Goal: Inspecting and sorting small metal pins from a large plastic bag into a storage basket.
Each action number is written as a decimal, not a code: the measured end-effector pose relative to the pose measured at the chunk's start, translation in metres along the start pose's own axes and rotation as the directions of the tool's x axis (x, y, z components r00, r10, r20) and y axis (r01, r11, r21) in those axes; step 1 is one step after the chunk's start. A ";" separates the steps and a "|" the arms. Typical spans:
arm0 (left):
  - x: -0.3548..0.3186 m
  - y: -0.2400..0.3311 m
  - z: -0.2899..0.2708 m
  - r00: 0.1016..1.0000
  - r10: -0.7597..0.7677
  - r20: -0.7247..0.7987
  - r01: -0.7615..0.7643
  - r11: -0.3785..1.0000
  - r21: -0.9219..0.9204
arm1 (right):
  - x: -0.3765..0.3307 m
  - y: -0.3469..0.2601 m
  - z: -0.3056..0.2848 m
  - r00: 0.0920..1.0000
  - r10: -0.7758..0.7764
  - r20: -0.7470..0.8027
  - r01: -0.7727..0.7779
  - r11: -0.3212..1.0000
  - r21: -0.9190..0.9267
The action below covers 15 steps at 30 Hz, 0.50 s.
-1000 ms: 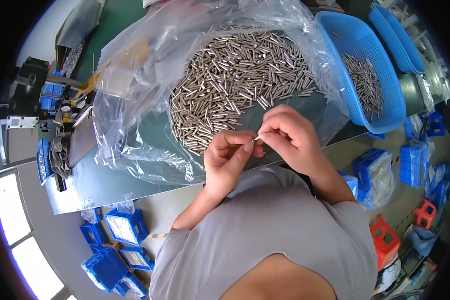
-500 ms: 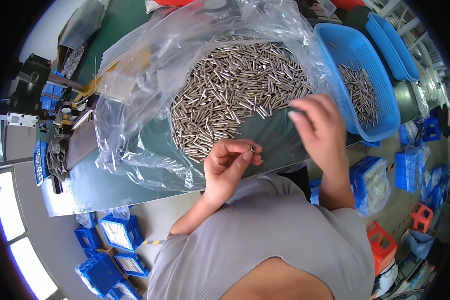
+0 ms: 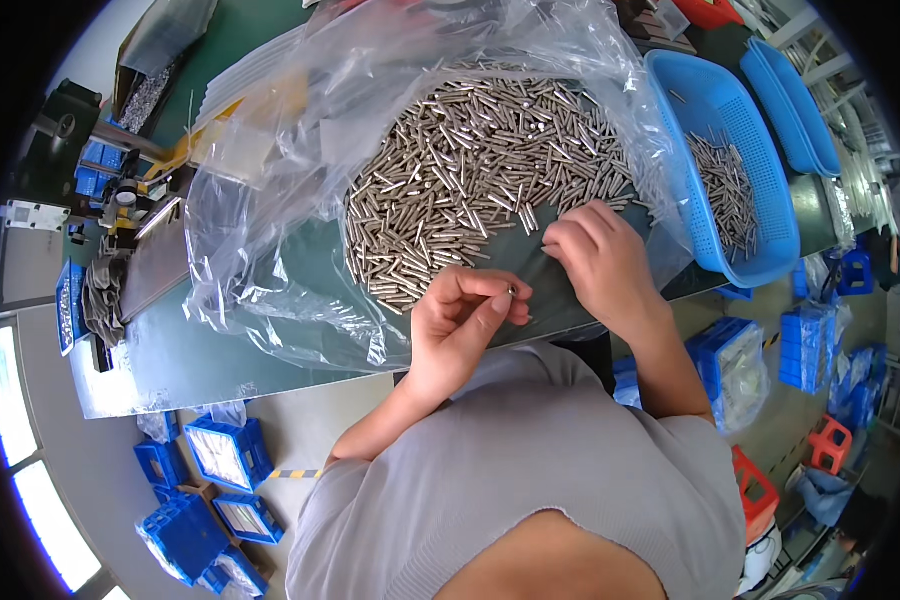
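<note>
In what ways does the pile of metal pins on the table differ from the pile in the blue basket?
The table pile is much larger; the basket pile is smaller. The table pile spreads wide, with clear plastic around it; the basket pile lies inside the blue basket. Both hold slim, silvery pins pointing various ways.

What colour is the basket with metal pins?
The basket is blue, best seen in the head view.
</note>
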<state>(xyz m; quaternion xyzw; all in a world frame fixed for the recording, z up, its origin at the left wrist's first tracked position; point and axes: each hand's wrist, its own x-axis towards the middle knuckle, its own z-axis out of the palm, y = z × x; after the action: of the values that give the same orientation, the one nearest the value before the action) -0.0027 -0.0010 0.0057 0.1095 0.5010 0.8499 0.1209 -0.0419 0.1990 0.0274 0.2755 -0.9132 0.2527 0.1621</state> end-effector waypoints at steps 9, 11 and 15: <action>0.001 0.001 0.002 1.000 -0.004 -0.020 0.005 0.999 0.046 | -0.012 -0.023 0.003 0.948 0.317 0.010 -0.194 0.557 0.807; 0.000 0.001 0.002 0.999 -0.013 -0.029 0.015 0.998 0.056 | -0.013 -0.024 0.006 0.947 0.319 0.032 -0.213 0.552 0.806; 0.000 -0.001 0.002 0.999 -0.013 -0.030 0.014 0.999 0.038 | -0.014 -0.030 0.011 0.938 0.331 0.100 -0.257 0.474 0.842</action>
<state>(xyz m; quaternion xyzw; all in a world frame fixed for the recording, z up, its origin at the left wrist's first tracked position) -0.0020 0.0010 0.0052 0.0956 0.5195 0.8410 0.1170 -0.0153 0.1771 0.0236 0.1485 -0.7020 0.6966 -0.0027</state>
